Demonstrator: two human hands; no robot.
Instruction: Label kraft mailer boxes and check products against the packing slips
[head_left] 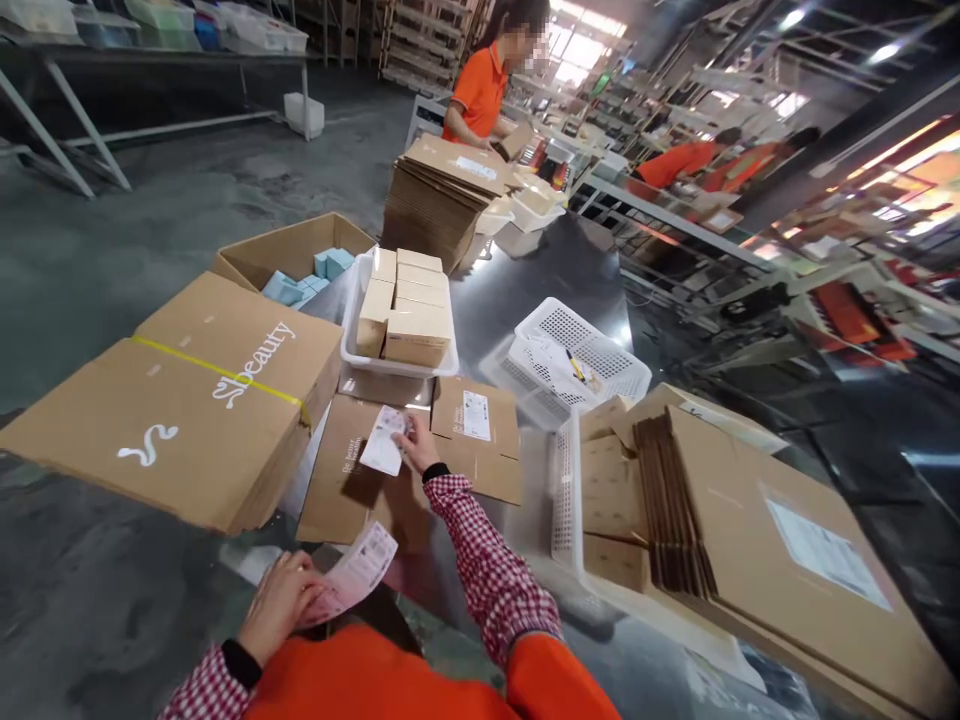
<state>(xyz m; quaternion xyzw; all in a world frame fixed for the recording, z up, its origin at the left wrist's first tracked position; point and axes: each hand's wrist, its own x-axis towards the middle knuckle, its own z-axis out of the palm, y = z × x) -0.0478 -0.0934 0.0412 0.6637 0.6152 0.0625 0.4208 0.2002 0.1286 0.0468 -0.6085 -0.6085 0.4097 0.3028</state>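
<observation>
My right hand (420,443) pinches the edge of a white printed label (385,440) over a flat brown cardboard box (330,510). Whether the label touches the cardboard I cannot tell. Close to my body, my left hand (281,598) is closed on a curling strip of printed labels (361,565) with a pinkish backing. Just beyond my right hand lies another flattened box (499,465), which bears a white label (476,415).
A tied cardboard stack (195,400) stands left. Small cartons fill a white basket (349,350) ahead. A white basket (615,365) holds paper and a yellow cutter. Folded cardboard (810,530) lies over a basket at right. A person in orange (480,90) works at the far end.
</observation>
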